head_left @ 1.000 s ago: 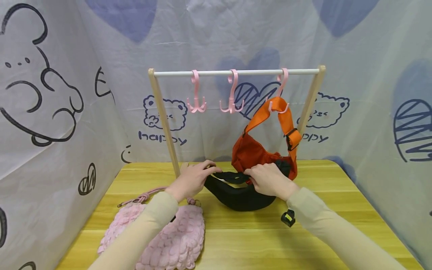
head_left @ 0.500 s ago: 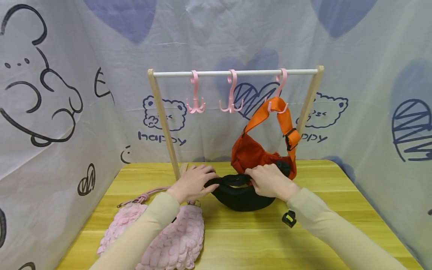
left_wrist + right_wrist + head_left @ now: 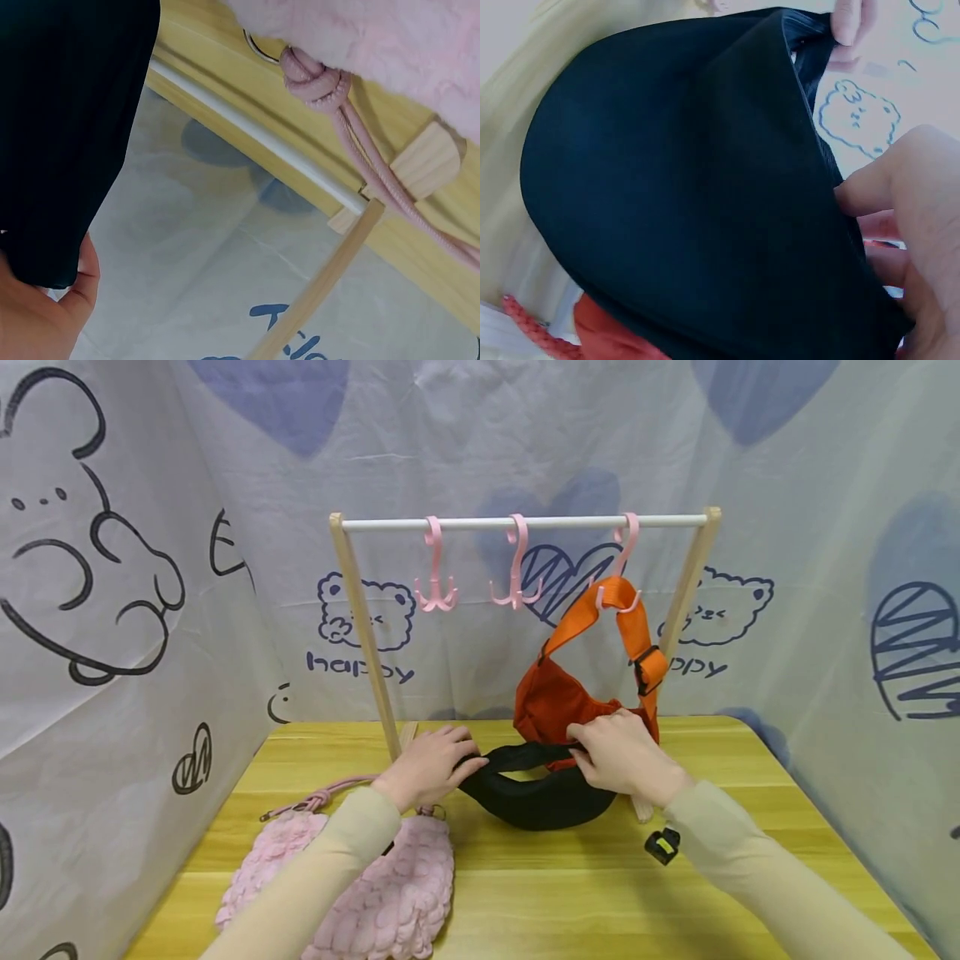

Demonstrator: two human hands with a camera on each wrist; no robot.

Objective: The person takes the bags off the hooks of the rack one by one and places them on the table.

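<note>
A black crescent-shaped bag (image 3: 536,803) hangs between my two hands, above the table and in front of the rack. My left hand (image 3: 433,765) pinches its left end, where the strap meets the body. At the right end my right hand (image 3: 626,753) holds the upper edge, thumb and fingers bent around it. The right wrist view has the bag's smooth dark side (image 3: 667,172) filling most of the picture. Behind the right hand, an orange-red bag (image 3: 551,697) hangs by its orange strap from the right pink hook (image 3: 628,547), its lower part covered.
A pink fluffy bag (image 3: 405,885) with a knotted cord lies at the table's front left, partly under the left sleeve. The wooden rack's white rail (image 3: 570,522) also carries a left pink hook (image 3: 436,568) and a middle pink hook (image 3: 517,568), both bare.
My left hand has moved from pinching the strap's end to a lower hold at the bag's left corner. My right hand has shifted slightly right and up, still holding the black bag.
</note>
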